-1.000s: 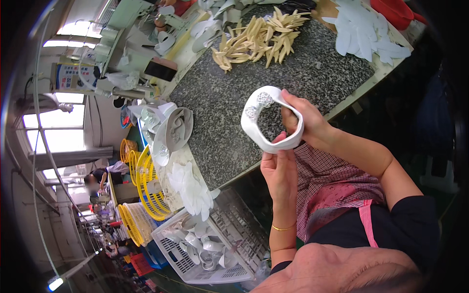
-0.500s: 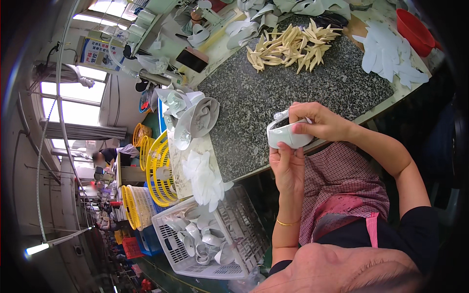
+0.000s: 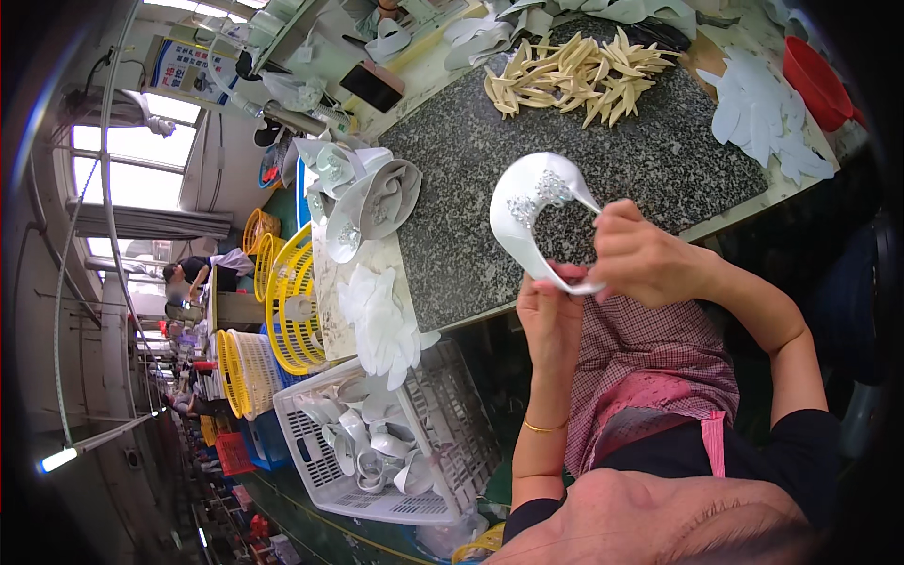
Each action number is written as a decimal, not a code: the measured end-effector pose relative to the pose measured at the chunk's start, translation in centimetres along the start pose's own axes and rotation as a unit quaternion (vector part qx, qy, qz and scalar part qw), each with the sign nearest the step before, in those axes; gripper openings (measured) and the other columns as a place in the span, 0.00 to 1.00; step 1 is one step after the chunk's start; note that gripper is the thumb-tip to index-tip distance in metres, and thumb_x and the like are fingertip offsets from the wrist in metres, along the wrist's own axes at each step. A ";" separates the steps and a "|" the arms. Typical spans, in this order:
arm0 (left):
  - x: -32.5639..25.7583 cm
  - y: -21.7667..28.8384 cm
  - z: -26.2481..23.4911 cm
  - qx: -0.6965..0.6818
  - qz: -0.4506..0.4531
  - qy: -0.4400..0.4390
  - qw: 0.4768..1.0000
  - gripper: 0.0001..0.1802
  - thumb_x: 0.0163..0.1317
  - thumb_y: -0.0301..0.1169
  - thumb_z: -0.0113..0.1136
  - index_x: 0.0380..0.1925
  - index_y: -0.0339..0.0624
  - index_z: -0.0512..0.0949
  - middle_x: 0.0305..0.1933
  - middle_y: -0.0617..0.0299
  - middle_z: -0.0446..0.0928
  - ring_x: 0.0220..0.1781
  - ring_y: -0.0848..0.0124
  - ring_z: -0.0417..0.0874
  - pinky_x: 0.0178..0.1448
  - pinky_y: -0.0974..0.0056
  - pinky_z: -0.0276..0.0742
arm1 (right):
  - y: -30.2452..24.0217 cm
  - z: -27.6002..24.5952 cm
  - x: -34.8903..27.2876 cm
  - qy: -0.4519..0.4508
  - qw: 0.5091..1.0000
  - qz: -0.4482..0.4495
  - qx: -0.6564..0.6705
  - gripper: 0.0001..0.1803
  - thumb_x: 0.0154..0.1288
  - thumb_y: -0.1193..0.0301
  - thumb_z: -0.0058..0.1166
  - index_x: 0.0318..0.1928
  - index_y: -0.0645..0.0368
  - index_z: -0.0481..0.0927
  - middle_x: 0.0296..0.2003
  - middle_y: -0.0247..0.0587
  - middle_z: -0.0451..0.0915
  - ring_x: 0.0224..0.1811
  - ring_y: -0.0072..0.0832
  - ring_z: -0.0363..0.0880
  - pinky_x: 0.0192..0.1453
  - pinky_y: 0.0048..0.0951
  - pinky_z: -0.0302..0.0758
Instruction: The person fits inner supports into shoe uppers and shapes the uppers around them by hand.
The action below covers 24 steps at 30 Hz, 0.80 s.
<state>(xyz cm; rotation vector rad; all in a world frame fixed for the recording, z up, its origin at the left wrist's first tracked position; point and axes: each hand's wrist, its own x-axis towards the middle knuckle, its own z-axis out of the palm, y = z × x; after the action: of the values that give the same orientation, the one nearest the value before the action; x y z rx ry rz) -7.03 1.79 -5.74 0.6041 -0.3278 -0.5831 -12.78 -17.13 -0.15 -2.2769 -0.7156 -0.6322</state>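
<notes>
A white, curved shoe upper (image 3: 516, 200) with glittering stones along its inner edge is spread in a horseshoe shape above the near edge of the dark speckled stone slab (image 3: 461, 217). My left hand (image 3: 554, 315) grips its lower end between thumb and fingers. Closed around the two ends at the right is my right hand (image 3: 640, 252), its fingers bent and partly hiding them. Left of the slab lies a pile of white and grey uppers (image 3: 377, 207), some with stones. Nearer me, a heap of thin white pieces (image 3: 384, 325) hangs over the table edge.
Beige pointed strips (image 3: 579, 80) are heaped at the slab's far side. White flat cutouts (image 3: 758, 118) and a red bowl (image 3: 817, 83) are at the far right. A phone (image 3: 373, 87) lies at the far left. A white crate (image 3: 377, 499) of uppers and yellow baskets (image 3: 294, 311) stand left.
The upper, earlier folded small between both hands, is now opened out into a wide curve with its stones showing. My right hand has moved slightly right and down.
</notes>
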 end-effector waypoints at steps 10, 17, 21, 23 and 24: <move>-1.8 4.5 -3.3 0.101 0.097 0.204 0.969 0.07 0.75 0.31 0.52 0.43 0.39 0.74 0.39 0.58 0.79 0.38 0.72 0.79 0.43 0.66 0.79 | -7.3 -1.6 4.0 0.198 0.743 0.035 0.638 0.33 0.73 0.47 0.49 0.67 0.50 0.55 0.56 0.57 0.68 0.59 0.48 0.75 0.62 0.57 0.72; -9.7 15.9 -7.2 0.090 0.403 0.262 0.872 0.12 0.72 0.36 0.56 0.43 0.37 0.73 0.43 0.56 0.79 0.47 0.68 0.82 0.53 0.64 0.82 | -18.9 1.5 4.9 0.634 0.280 -0.127 0.709 0.21 0.76 0.62 0.48 0.60 0.51 0.57 0.48 0.52 0.69 0.43 0.54 0.83 0.46 0.67 0.80; -17.2 21.8 -10.8 0.025 0.518 0.342 0.784 0.16 0.73 0.38 0.55 0.51 0.38 0.72 0.53 0.52 0.78 0.58 0.63 0.79 0.63 0.59 0.77 | -21.2 2.7 4.4 0.555 0.311 -0.071 0.769 0.22 0.75 0.60 0.49 0.60 0.51 0.57 0.48 0.52 0.69 0.38 0.54 0.83 0.40 0.62 0.82; -16.4 20.3 -10.0 -0.055 0.392 0.526 0.753 0.23 0.73 0.37 0.54 0.62 0.39 0.65 0.63 0.50 0.71 0.67 0.59 0.72 0.71 0.57 0.69 | -20.3 1.3 3.6 0.511 0.341 -0.052 0.788 0.22 0.75 0.59 0.49 0.61 0.51 0.57 0.48 0.52 0.69 0.34 0.53 0.83 0.37 0.59 0.84; -16.6 19.8 -9.4 -0.048 0.403 0.525 0.748 0.23 0.73 0.37 0.54 0.62 0.39 0.65 0.63 0.50 0.71 0.67 0.59 0.72 0.71 0.57 0.69 | -20.2 1.0 2.7 0.484 0.350 -0.036 0.801 0.23 0.75 0.58 0.49 0.61 0.51 0.57 0.48 0.52 0.69 0.32 0.53 0.83 0.35 0.57 0.85</move>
<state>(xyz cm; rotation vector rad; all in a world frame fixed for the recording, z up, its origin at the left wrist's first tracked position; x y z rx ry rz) -7.73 29.09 -2.92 0.5400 0.5189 0.6197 -23.41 -2.82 9.71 0.1766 -0.3286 -0.6108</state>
